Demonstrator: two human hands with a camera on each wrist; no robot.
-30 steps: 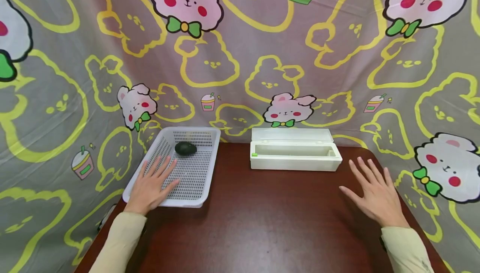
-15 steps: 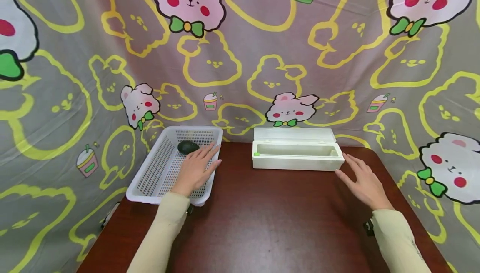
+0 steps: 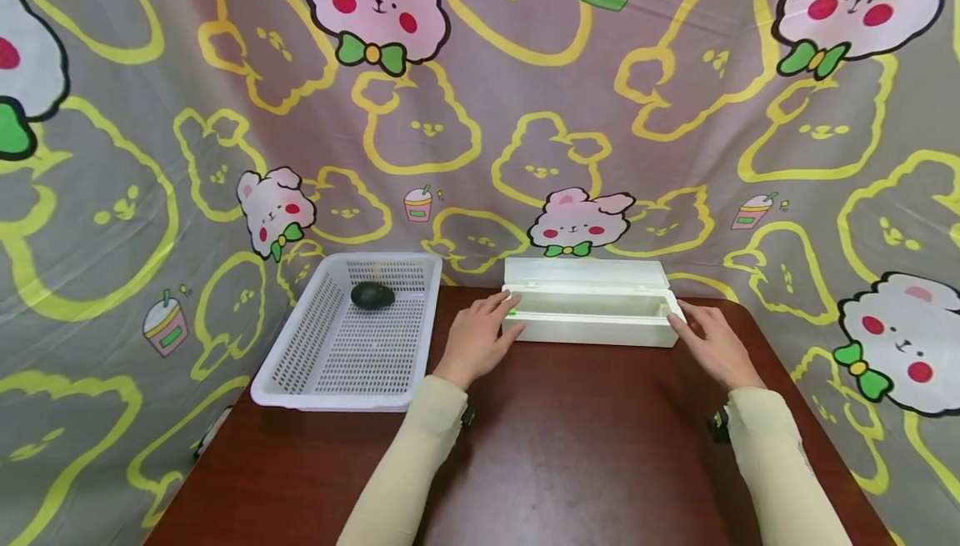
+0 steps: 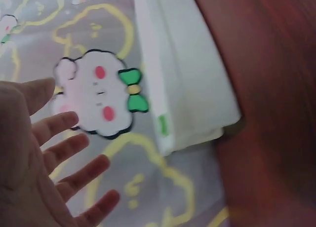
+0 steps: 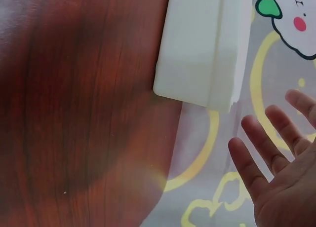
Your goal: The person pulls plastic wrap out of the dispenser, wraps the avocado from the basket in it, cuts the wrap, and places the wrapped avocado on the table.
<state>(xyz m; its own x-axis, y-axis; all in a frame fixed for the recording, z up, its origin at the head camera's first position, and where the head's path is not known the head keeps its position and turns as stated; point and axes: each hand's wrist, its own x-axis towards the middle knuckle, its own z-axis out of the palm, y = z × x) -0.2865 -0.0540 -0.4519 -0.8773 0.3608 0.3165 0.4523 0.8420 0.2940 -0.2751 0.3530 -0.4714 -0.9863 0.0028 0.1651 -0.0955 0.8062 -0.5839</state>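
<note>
Flanking the white box (image 3: pixel 596 332): left hand (image 3: pixel 477 339), right hand (image 3: pixel 716 348), both spread; basket (image 3: pixel 367 354) in head view only.

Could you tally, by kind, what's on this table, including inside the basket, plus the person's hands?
White box with raised lid: 1
White basket: 1
Dark green oval item: 1
Left hand and right hand: 2
Total: 5

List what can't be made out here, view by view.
Head: left end of long white plastic box, partly covered by bare left hand.
Head: kind of dark green oval object, too small.
Left wrist: small green plastic tab, blurred; box's far end, cut off by top edge.
Right wrist: part of bare right hand, cut off by right edge.
</note>
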